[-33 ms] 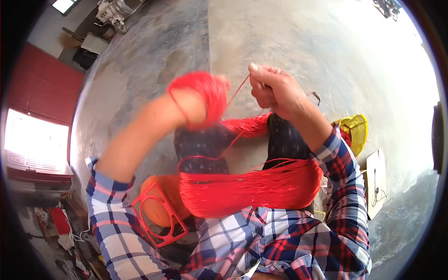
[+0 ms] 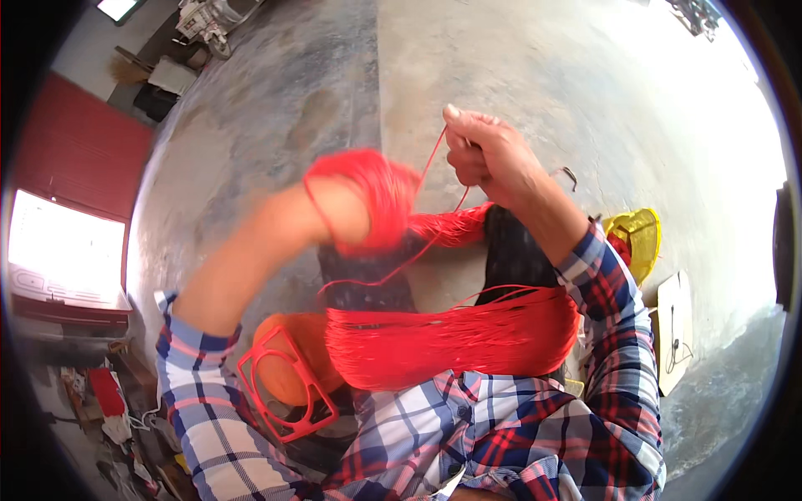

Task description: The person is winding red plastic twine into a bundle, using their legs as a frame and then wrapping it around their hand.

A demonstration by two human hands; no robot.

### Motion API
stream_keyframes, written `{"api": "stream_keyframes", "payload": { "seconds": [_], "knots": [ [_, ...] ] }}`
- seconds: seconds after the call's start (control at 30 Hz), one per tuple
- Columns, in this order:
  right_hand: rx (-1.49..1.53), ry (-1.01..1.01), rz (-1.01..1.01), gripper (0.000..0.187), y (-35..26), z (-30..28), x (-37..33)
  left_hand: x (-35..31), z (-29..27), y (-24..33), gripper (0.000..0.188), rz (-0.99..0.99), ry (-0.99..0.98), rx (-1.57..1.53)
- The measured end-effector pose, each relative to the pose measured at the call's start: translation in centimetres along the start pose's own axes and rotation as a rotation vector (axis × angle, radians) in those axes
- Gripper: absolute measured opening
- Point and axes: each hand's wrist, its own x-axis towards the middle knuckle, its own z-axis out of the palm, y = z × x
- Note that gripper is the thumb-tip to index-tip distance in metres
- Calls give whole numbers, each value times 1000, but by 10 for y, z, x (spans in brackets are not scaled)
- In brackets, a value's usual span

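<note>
Over the floor (image 2: pixel 276 92), the right hand (image 2: pixel 494 154) pinches red cord (image 2: pixel 433 156), probably light, supple, slick, best held near the coils (image 2: pixel 388 204) around the left hand (image 2: pixel 349 207), its grip too blurred to tell

- Floor (image 2: pixel 292 92): grey, stained concrete, with a seam (image 2: pixel 378 75) down from the top centre; glare brightens it at upper right.
- Motorbike (image 2: pixel 205 27): stands on it, upper left.
- Yellow bag (image 2: pixel 647 246): right of centre, on the floor.
- Board (image 2: pixel 671 309): pale, right edge, with a dark cable (image 2: pixel 678 349) lying on it.
- Legs (image 2: pixel 511 259): dark-clothed, centre; a red hank (image 2: pixel 451 342) lies across them, lower centre.
</note>
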Motion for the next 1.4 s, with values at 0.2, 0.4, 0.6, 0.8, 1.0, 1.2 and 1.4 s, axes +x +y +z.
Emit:
{"api": "stream_keyframes", "payload": {
  "seconds": [0.2,0.4,0.6,0.8,1.0,1.2,1.4],
  "knots": [
    [70,45,238,36,56,17,76,-54,6,3,69,227,74,-616],
    [-42,-135,403,38,99,86,85,-54,44,-89,74,-159,857,-218],
    [112,-114,152,42,67,49,108,-57,9,-48,52,-378,-364,-128],
    [-178,-208,219,42,67,48,100,-41,5,-102,56,437,1029,-193],
    [-123,-186,-49,36,-12,8,63,10,-12,-41,32,-572,-142,2],
    [-662,50,-220,42,2,-25,30,20,-25,-37,57,729,703,-339],
    [-376,60,-114,40,-21,-48,-12,90,-33,-12,12,-183,155,508]
  ]
}}
